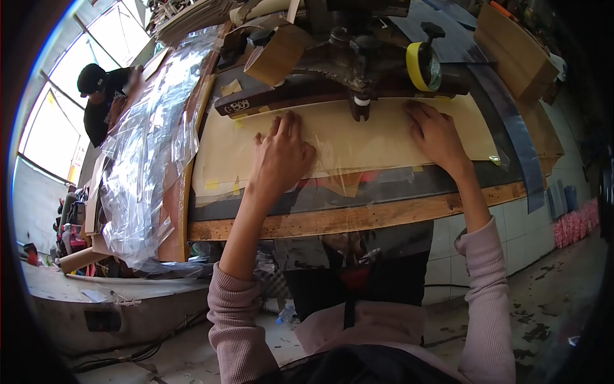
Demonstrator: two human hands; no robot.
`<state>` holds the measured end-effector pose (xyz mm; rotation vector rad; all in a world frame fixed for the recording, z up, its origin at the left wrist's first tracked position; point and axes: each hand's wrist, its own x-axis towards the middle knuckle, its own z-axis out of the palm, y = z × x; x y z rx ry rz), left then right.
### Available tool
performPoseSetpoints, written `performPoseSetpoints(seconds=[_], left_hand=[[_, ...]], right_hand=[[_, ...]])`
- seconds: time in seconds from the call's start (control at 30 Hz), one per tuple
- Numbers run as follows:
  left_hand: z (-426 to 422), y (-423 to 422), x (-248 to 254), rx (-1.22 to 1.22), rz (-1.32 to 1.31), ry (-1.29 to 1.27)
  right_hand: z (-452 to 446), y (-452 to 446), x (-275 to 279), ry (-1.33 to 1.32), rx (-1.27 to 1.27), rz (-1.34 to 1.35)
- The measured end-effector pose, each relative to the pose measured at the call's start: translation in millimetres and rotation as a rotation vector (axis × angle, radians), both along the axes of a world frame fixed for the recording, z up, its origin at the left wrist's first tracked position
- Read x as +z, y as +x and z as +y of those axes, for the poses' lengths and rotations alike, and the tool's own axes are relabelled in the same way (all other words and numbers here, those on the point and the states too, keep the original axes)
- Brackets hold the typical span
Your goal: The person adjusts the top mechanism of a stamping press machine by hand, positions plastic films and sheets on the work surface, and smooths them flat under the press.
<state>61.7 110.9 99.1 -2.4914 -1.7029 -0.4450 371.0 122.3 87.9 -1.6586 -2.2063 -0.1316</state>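
Tan sheet (pixel 364 137) lies flat on the dark mat (pixel 256 210), under both hands. Left hand (pixel 281 157): palm down on the left part of the sheet, fingers extended, little finger a bit apart, thumb out to the right, fingertips just short of the dark bar (pixel 307 96). Right hand (pixel 440 136): on the right part, fingers forward near the same bar, thumb angled inward. Neither hand is wrapped around anything; both rest on top. Can't tell how hard they press.

In the way: the bar runs along the back of the sheet, machine above it. A metal prong (pixel 360 109) with a white ring hangs over the sheet between the hands. Yellow tape roll (pixel 417 67) sits on the machine, back right; cardboard piece (pixel 276 54) back left.

Edges: wooden front rim of the tabletop (pixel 396 208) is nearer the body than the sheet, mat showing between. See-through film hangs over that rim. Sideways, crumpled plastic (pixel 147 147) is piled left, bluish strip (pixel 521 144) right. Room between hands is sheet surface. Another person (pixel 105 96) is well apart, far left.
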Motion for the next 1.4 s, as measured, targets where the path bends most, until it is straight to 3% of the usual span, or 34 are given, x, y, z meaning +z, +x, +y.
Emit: performPoseSetpoints(seconds=[0.2, 0.3, 0.5, 0.7, 0.9, 1.2, 1.4], left_hand=[[4.2, 4.6, 4.1, 0.007, 0.052, -0.014], [9.0, 3.9, -9.1, -0.018, 0.001, 0.147], [4.8, 8.3, 9.7, 0.055, -0.020, -0.019], [-1.0, 6.9, -2.3, 0.108, 0.061, 0.098], [8.2, 0.1, -10.4, 0.085, -0.018, 0.061], [9.1, 3.2, -7.6, 0.138, 0.005, 0.064], [8.8, 0.8, -11.3, 0.078, -0.010, 0.122]], right_hand=[[0.5, -1.3, 0.3, 0.075, 0.040, -0.010], [4.5, 3.8, -4.4, 0.093, 0.085, 0.035], [3.1, 1.7, -4.9, 0.098, 0.075, 0.021], [7.1, 1.9, -9.5, 0.168, 0.134, 0.096], [4.9, -9.5, 7.5, 0.072, -0.038, 0.069], [-1.6, -3.2, 0.7, 0.114, 0.046, 0.166], [-6.0, -2.4, 0.7, 0.138, 0.002, 0.052]])
